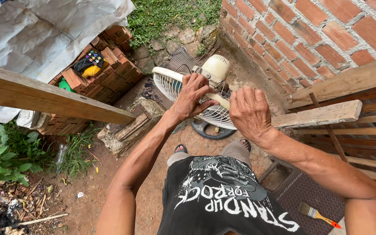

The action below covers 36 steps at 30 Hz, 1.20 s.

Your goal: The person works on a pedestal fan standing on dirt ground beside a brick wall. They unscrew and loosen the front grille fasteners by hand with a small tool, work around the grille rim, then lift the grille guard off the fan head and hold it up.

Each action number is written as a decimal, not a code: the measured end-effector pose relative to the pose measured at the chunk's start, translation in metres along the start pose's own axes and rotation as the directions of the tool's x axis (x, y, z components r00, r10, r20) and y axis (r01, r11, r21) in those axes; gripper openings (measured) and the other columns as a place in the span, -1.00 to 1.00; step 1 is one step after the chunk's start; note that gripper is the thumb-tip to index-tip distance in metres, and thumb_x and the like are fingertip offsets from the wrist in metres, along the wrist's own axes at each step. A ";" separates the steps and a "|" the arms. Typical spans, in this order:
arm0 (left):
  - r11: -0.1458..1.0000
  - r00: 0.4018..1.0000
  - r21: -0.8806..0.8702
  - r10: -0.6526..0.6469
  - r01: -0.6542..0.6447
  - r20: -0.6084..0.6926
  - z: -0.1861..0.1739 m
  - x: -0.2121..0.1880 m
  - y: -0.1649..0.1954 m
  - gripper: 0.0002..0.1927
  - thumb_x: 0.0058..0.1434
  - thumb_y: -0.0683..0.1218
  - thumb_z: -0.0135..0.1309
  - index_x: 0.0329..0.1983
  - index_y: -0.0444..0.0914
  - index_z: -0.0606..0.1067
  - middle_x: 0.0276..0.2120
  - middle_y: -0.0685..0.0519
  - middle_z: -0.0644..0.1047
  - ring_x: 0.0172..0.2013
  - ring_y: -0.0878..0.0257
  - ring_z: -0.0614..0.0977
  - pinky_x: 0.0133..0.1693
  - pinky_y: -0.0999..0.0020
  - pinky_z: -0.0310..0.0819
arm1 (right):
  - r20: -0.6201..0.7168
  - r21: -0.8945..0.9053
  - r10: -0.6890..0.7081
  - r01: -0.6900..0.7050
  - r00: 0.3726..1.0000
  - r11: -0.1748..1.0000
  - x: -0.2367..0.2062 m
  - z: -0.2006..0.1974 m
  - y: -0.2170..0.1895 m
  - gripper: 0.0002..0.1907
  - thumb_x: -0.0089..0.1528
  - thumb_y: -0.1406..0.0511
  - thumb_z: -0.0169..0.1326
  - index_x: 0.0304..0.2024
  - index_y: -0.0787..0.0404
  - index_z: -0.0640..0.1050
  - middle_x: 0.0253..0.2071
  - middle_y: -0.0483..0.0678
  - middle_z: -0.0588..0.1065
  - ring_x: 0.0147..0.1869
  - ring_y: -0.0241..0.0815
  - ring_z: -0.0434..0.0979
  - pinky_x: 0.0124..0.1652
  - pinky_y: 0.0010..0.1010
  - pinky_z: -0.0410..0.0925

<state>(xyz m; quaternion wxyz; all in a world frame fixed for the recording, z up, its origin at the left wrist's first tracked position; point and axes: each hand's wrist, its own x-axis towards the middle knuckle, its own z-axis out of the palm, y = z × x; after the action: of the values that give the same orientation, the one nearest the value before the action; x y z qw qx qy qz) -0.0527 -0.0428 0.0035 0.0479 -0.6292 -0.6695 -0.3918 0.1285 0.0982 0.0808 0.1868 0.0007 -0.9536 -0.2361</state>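
Cream plastic and white wire make up the electric fan (183,85) at the centre of the head view, which the person holds up in front of the knees, above bare earth, with its round dark base (212,130) hanging low beside the sandalled feet. The left hand (191,96) lies over the wire guard (166,82), its grip closed with fingers curled on the rim and the thumb reaching toward the pale neck (220,101) of the fan. The right hand (250,112) is seen from the back, fingers bent down over the same neck; its grip looks closed on that part, though the fingertips are hidden. The fan's long axis runs from the motor housing (216,67) at the far end down to the base at the near end, tilted slightly leftward, so the guard lies to the left of both hands and the housing just beyond them; the left hand is the nearer to the guard, the right the nearer to the neck. A brick wall (310,39) rises at the right, a timber beam (53,98) crosses at the left before stacked bricks (109,69), and a paintbrush (318,214) with an orange handle rests on a woven seat (305,196) at the lower right.
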 end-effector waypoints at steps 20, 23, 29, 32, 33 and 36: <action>0.993 0.993 0.027 0.112 -0.111 -0.033 0.018 0.012 -0.013 -0.58 0.18 0.17 0.34 0.05 -0.03 0.60 -0.08 0.02 0.50 -0.08 0.13 0.49 0.07 0.10 0.19 | 0.770 0.526 0.075 -0.698 0.633 0.487 -0.005 0.039 0.040 -0.77 0.34 0.20 0.06 -0.05 0.15 0.62 -0.63 0.05 0.52 -0.61 -0.15 0.45 -0.52 -0.19 0.41; 0.985 0.985 0.078 0.158 -0.152 -0.069 0.023 0.005 -0.013 -0.65 0.21 0.11 0.29 -0.01 -0.10 0.58 -0.05 -0.02 0.50 -0.03 0.06 0.50 0.06 0.07 0.17 | 0.753 0.564 0.090 -0.709 0.652 0.422 -0.004 0.030 0.033 -0.75 0.34 0.20 0.04 -0.13 0.17 0.68 -0.55 0.10 0.55 -0.52 -0.05 0.54 -0.42 -0.08 0.42; 0.853 0.875 0.199 0.478 -0.482 0.073 0.072 -0.022 0.012 -0.76 0.17 -0.05 0.20 -0.10 -0.12 0.52 0.04 -0.04 0.51 0.08 0.14 0.51 0.14 0.10 0.25 | 0.624 0.658 0.129 -0.607 0.771 0.445 -0.007 0.034 0.017 -0.74 0.32 0.22 0.06 -0.23 0.30 0.63 -0.45 0.26 0.54 -0.33 0.22 0.60 -0.24 0.00 0.42; 0.780 0.800 0.178 0.578 -0.600 0.159 0.098 -0.028 0.026 -0.55 0.15 -0.05 0.10 0.12 -0.25 0.54 0.05 0.03 0.49 0.14 0.15 0.49 0.24 0.14 0.29 | 0.695 0.593 0.132 -0.667 0.707 0.452 -0.006 0.041 0.018 -0.72 0.32 0.22 0.04 -0.29 0.31 0.62 -0.46 0.25 0.54 -0.34 0.20 0.62 -0.22 -0.01 0.44; 0.791 0.810 0.190 0.539 -0.581 0.229 0.106 -0.026 0.030 -0.55 0.14 -0.05 0.08 0.10 -0.27 0.54 0.05 0.02 0.50 0.14 0.15 0.49 0.22 0.15 0.29 | 0.688 0.598 0.135 -0.662 0.713 0.453 -0.006 0.041 0.019 -0.73 0.31 0.22 0.04 -0.30 0.31 0.62 -0.45 0.25 0.54 -0.34 0.21 0.62 -0.23 0.00 0.44; 0.814 0.812 0.219 0.432 -0.538 0.392 0.125 -0.018 0.037 -0.58 0.15 -0.05 0.01 0.05 -0.32 0.55 0.04 -0.03 0.52 0.12 0.12 0.51 0.17 0.17 0.31 | 0.660 0.606 0.138 -0.632 0.739 0.483 -0.008 0.042 0.022 -0.71 0.30 0.21 0.06 -0.34 0.33 0.61 -0.46 0.26 0.53 -0.32 0.25 0.60 -0.22 0.02 0.43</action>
<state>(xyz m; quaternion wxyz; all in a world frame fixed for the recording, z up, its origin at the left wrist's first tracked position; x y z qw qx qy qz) 0.0372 0.0127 -0.0755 0.1381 -0.8200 -0.5367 -0.1432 0.1230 0.1376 0.0535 -0.0533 -0.2048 -0.9361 0.2808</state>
